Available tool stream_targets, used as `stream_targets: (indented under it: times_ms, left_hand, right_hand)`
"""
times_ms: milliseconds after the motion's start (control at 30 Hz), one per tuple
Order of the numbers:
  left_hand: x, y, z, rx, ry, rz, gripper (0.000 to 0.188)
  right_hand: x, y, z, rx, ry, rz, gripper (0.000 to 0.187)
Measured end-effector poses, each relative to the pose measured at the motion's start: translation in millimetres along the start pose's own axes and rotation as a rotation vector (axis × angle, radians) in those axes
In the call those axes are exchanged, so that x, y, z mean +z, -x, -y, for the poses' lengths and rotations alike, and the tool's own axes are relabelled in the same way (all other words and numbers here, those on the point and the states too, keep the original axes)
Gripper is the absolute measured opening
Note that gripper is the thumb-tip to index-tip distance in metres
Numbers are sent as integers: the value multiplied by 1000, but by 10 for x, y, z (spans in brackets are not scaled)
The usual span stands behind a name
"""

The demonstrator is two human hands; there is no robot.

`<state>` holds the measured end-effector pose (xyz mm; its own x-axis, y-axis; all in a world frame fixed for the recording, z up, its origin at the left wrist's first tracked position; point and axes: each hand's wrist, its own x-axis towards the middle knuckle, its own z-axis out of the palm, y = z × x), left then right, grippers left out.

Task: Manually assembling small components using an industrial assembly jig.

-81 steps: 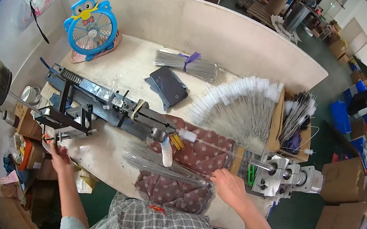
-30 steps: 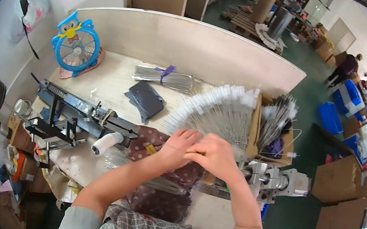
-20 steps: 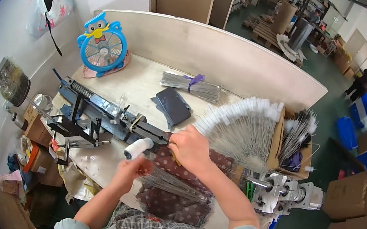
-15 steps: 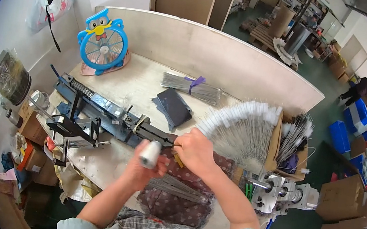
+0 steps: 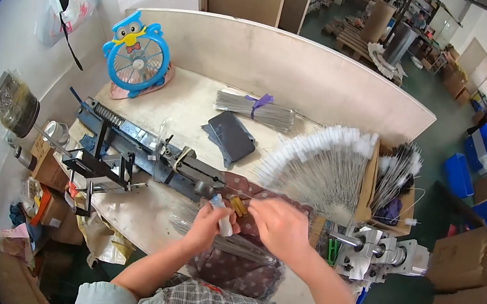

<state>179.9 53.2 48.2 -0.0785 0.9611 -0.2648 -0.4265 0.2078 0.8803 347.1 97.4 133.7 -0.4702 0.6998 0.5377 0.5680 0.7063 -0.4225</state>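
Observation:
My left hand (image 5: 206,227) is closed around a small white cylindrical piece (image 5: 224,220) with a bluish end, near the bench fixture's right end. My right hand (image 5: 279,226) is a short way to its right, fingers drawn together; what they pinch is too thin and blurred to make out. Between the hands lies a yellow piece (image 5: 239,207) on a brown polka-dot cloth (image 5: 237,272). The long dark metal fixture (image 5: 150,159) runs from upper left toward my hands. Thin metal wires (image 5: 247,248) lie on the cloth below my hands.
White-tipped wire brushes (image 5: 323,171) fan out at right, beside a cardboard box (image 5: 370,191) of more. A metal machine (image 5: 383,257) stands at the right edge. Behind are dark flat pads (image 5: 230,137), a tied wire bundle (image 5: 256,111) and a blue owl-shaped fan (image 5: 137,59).
My right hand has moved right and down, away from the fixture's end. My left hand has shifted right and turned the white piece, which now shows its side and bluish end.

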Motion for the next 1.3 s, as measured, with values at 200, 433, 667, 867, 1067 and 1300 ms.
stream_targets:
  times_ms: [200, 433, 667, 867, 1067, 1300]
  left_hand:
    - [-42, -10, -262, 209, -824, -30, 16]
    - [-967, 129, -357, -16, -120, -362, 36]
    - [-1982, 393, -462, -121, 417, -562, 23]
    - [-1976, 287, -391, -69, 429, -618, 17]
    - [-1009, 368, -237, 46, 231, -400, 15]
    - [422, 35, -90, 8, 118, 80, 16]
  right_hand:
    - [597, 218, -226, 4, -61, 74, 34]
    - [489, 234, -257, 22, -36, 271, 16]
    - [417, 227, -144, 55, -59, 322, 17]
    - [219, 196, -89, 84, -65, 353, 17]
    - [-173, -10, -130, 37, 20, 99, 19]
    - [-250, 29, -316, 356, -302, 175, 19]
